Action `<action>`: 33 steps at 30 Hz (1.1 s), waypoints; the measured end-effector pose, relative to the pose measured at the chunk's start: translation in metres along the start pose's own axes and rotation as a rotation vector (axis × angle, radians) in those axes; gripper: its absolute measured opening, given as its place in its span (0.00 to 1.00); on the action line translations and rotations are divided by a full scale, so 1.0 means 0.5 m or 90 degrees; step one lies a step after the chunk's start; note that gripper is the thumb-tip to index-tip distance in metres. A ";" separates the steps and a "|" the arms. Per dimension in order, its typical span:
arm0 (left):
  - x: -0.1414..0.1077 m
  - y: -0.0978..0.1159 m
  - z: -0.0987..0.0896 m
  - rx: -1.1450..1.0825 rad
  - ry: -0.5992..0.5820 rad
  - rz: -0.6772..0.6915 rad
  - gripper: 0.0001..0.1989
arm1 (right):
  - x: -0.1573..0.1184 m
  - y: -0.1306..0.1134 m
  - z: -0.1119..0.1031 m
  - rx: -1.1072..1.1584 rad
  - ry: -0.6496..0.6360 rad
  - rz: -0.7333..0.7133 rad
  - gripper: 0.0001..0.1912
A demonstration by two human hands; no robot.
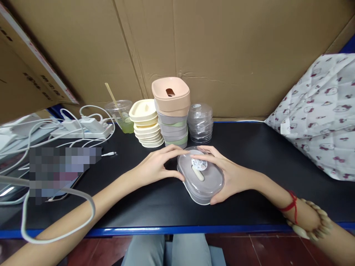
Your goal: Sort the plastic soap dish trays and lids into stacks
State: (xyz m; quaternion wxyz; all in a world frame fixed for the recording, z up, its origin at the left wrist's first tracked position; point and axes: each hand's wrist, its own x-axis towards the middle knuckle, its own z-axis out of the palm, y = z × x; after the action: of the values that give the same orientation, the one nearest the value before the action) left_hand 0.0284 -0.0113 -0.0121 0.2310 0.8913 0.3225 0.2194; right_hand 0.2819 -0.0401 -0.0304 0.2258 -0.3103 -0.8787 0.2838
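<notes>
A clear plastic cover (212, 178) with a round patterned sticker (199, 164) lies on the black tabletop in front of me. Through it I see a grey surface, a cream oblong piece (198, 173) and a pale rim below. My left hand (158, 166) holds its left side, thumb low and fingers at the far edge. Around the right side curls my right hand (233, 177), thumb at the near edge and fingers across the top. Just behind stands a tall stack of peach, grey and green containers (172, 105), the top one with a dark opening.
Cream lids (146, 125) are piled left of the stack, nested clear covers (200, 123) right of it. Further left are a drink cup with a straw (122, 114), a power strip (83, 129) and tangled white cables. Patterned fabric (324, 118) bulges at right; cardboard (222, 55) walls the back.
</notes>
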 end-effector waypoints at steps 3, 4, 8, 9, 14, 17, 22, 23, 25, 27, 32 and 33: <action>0.000 -0.004 -0.002 0.005 0.012 0.008 0.31 | 0.000 -0.005 -0.002 -0.011 -0.014 0.011 0.54; -0.001 -0.006 -0.003 0.005 0.013 0.012 0.31 | 0.001 -0.006 -0.003 -0.013 -0.018 0.012 0.54; -0.002 -0.011 -0.001 -0.007 -0.006 0.028 0.29 | -0.001 -0.005 -0.006 -0.009 -0.027 0.013 0.54; -0.002 -0.012 -0.001 -0.012 -0.011 0.029 0.28 | -0.002 -0.004 -0.006 -0.006 -0.029 0.016 0.54; 0.000 -0.017 -0.004 -0.051 -0.009 0.034 0.25 | 0.003 -0.002 0.002 -0.007 -0.032 0.017 0.54; 0.002 -0.019 -0.001 -0.052 0.004 0.045 0.24 | 0.009 -0.011 0.000 -0.014 -0.035 0.012 0.54; -0.001 -0.020 0.012 0.059 0.004 0.052 0.24 | -0.030 -0.009 -0.066 -0.064 -0.070 0.075 0.48; -0.001 -0.020 0.015 0.089 0.013 0.054 0.23 | -0.048 0.000 -0.088 -0.084 -0.055 0.109 0.47; -0.002 -0.022 0.017 0.149 0.041 0.078 0.21 | -0.088 0.026 -0.134 -0.139 -0.013 0.215 0.47; -0.002 -0.024 0.018 0.200 0.068 0.127 0.17 | -0.121 0.054 -0.174 -0.236 0.048 0.367 0.45; 0.001 -0.020 0.016 0.286 0.128 0.245 0.12 | -0.133 0.089 -0.212 -0.456 0.189 0.698 0.34; 0.001 -0.018 0.015 0.300 0.138 0.263 0.11 | -0.127 0.091 -0.210 -0.478 0.214 0.728 0.32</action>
State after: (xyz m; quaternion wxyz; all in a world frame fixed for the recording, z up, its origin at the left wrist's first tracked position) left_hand 0.0287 -0.0067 -0.0231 -0.0669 0.9382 0.2000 0.2744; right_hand 0.4062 -0.0158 0.0039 0.0516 -0.8200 -0.5698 -0.0159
